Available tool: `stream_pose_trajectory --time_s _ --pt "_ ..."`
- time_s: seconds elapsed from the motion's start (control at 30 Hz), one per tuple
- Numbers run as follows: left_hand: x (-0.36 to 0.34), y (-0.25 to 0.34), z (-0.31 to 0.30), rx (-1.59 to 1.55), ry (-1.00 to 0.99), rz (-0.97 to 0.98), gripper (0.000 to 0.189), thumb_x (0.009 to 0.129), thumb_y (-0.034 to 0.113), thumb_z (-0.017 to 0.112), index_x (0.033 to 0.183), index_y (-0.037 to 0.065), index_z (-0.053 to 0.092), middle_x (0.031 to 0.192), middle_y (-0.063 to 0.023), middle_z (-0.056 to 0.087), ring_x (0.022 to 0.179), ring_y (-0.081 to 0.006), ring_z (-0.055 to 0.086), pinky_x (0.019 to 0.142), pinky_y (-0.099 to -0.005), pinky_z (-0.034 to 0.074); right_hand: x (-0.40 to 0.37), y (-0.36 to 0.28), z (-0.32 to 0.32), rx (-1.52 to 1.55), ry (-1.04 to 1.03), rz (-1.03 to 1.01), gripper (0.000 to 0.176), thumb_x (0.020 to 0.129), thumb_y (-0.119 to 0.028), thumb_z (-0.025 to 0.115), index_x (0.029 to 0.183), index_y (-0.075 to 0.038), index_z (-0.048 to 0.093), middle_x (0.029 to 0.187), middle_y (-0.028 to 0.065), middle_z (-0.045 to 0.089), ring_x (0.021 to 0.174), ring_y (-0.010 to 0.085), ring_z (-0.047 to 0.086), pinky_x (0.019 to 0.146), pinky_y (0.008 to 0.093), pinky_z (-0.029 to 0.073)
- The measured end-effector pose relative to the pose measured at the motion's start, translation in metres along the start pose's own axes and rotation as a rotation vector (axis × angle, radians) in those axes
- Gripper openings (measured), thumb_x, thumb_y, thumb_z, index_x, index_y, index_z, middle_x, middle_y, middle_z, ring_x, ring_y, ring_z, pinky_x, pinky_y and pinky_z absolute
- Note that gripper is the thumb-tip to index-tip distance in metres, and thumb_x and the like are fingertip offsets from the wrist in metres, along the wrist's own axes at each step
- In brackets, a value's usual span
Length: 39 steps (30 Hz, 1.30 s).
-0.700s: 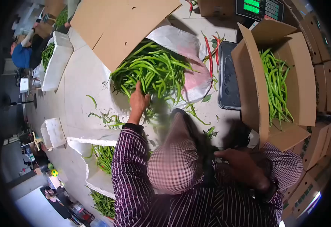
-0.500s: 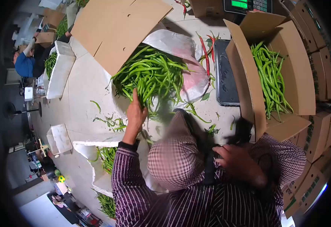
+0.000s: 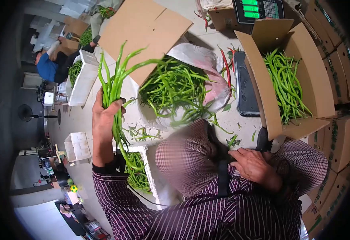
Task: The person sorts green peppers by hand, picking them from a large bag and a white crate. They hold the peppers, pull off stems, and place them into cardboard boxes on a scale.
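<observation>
My left hand (image 3: 104, 120) is raised above the floor at the left, closed around a bunch of long green chili peppers (image 3: 115, 82). Their tips fan upward, and several trail below the fist. Right of it lies a large heap of green chili peppers (image 3: 175, 86) on a white and pink plastic sack (image 3: 215, 86). My right hand (image 3: 255, 168) rests by my lap near the raised knee, its fingers loosely bent and slightly apart, with nothing visible in them. Farther right stands an open cardboard box (image 3: 317, 76) partly filled with green chili peppers (image 3: 285, 86).
The box stands beside a black scale platform (image 3: 246, 80); its lit display (image 3: 257, 9) is behind. A cardboard sheet (image 3: 143, 30) overlaps the heap. Red chili peppers (image 3: 225, 66) lie near the sack. A white foam box (image 3: 153, 176) is left of my knee. Another person (image 3: 49, 66) sits at far left.
My left hand has lifted away from the heap and moved left, now with a bunch of green chili peppers in it. My right hand stays by my lap. The view has shifted slightly.
</observation>
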<state>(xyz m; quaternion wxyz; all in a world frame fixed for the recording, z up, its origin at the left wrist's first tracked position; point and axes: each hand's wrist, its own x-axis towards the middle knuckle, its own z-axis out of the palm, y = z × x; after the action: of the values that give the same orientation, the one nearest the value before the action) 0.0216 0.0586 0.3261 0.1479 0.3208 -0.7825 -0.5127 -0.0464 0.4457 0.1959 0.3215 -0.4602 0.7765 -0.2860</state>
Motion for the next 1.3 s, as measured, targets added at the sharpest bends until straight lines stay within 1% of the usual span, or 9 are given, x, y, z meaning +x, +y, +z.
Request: stream_pose_trajectory --time_s 0.03,0.17,0.4,0.57,0.7,0.87,1.07,1.23,1.3 --pt "-0.007 0.013 0.005 -0.078 0.051 -0.034 0.042 0.080 0.015 0.060 0.118 0.000 0.050 0.083 -0.0057 0.057 0.065 -0.0105 0.053 0.056 -0.0220 0.043 -0.001 0.003 0.002 0.022 -0.005 0.004 0.034 0.087 -0.020 0.060 0.118 -0.006 0.051 0.093 0.0157 0.058 0.088 0.0355 0.059 0.077 0.0449 0.046" --pt "-0.025 0.038 0.009 -0.144 0.065 -0.090 0.038 0.081 0.018 0.064 0.110 -0.004 0.053 0.087 -0.0082 0.059 0.065 -0.0113 0.054 0.058 -0.0224 0.045 0.002 -0.003 -0.002 0.092 0.030 0.006 0.035 0.087 -0.019 0.061 0.117 -0.005 0.052 0.098 0.0185 0.059 0.091 0.0376 0.059 0.079 0.0463 0.046" --pt "-0.067 0.046 0.068 -0.490 -0.049 -0.052 0.038 0.077 0.011 0.067 0.110 -0.002 0.053 0.087 -0.0088 0.060 0.065 -0.0132 0.056 0.059 -0.0231 0.048 0.019 -0.025 -0.027 0.497 0.237 -0.019 0.030 0.085 -0.009 0.063 0.113 0.001 0.059 0.093 0.0180 0.063 0.085 0.0273 0.065 0.076 0.0343 0.050" --pt "-0.090 0.035 0.119 -0.593 -0.118 -0.170 0.042 0.075 0.007 0.067 0.113 0.000 0.052 0.088 -0.0083 0.060 0.066 -0.0159 0.058 0.057 -0.0255 0.049 0.032 -0.042 -0.042 0.814 0.269 0.025 0.032 0.089 -0.010 0.062 0.119 0.001 0.058 0.109 0.0091 0.065 0.095 0.0136 0.061 0.087 0.0296 0.049" --pt "-0.104 0.021 0.151 -0.672 -0.141 -0.186 0.044 0.074 0.002 0.070 0.114 0.001 0.052 0.091 -0.0066 0.061 0.072 -0.0148 0.060 0.064 -0.0252 0.052 0.044 -0.044 -0.044 0.975 0.284 -0.020 0.043 0.089 -0.017 0.065 0.124 0.004 0.051 0.116 0.0095 0.057 0.100 0.0130 0.056 0.090 0.0283 0.046" --pt "-0.119 -0.001 0.174 -0.662 -0.140 -0.162 0.045 0.079 -0.001 0.065 0.120 0.004 0.048 0.098 -0.0060 0.061 0.082 -0.0130 0.061 0.070 -0.0245 0.051 0.053 -0.049 -0.044 0.936 0.425 0.023 0.050 0.081 -0.029 0.070 0.118 0.003 0.056 0.105 0.0155 0.065 0.089 0.0177 0.065 0.079 0.0310 0.051" --pt "-0.131 -0.026 0.180 -0.704 -0.215 -0.208 0.059 0.076 -0.004 0.066 0.130 0.002 0.044 0.105 -0.0065 0.059 0.084 -0.0133 0.060 0.071 -0.0244 0.052 0.042 -0.053 -0.078 0.725 0.763 0.109 0.024 0.084 -0.011 0.065 0.104 0.002 0.065 0.091 0.0128 0.067 0.075 0.0124 0.062 0.068 0.0266 0.050" --pt "-0.132 -0.036 0.187 -0.654 -0.259 -0.164 0.061 0.074 0.003 0.070 0.129 0.002 0.044 0.104 -0.0057 0.058 0.085 -0.0126 0.058 0.073 -0.0250 0.051 0.066 -0.046 -0.113 0.462 0.338 0.162 0.030 0.082 -0.015 0.066 0.106 0.002 0.065 0.085 0.0088 0.068 0.071 0.0087 0.060 0.067 0.0270 0.049" --pt "-0.128 -0.049 0.189 -0.620 -0.279 -0.118 0.061 0.074 0.004 0.070 0.129 0.003 0.044 0.103 -0.0057 0.058 0.085 -0.0126 0.058 0.072 -0.0251 0.051 0.073 -0.047 -0.108 0.615 0.327 0.070 0.031 0.082 -0.018 0.067 0.107 0.002 0.066 0.085 0.0082 0.069 0.072 0.0084 0.060 0.068 0.0274 0.049"
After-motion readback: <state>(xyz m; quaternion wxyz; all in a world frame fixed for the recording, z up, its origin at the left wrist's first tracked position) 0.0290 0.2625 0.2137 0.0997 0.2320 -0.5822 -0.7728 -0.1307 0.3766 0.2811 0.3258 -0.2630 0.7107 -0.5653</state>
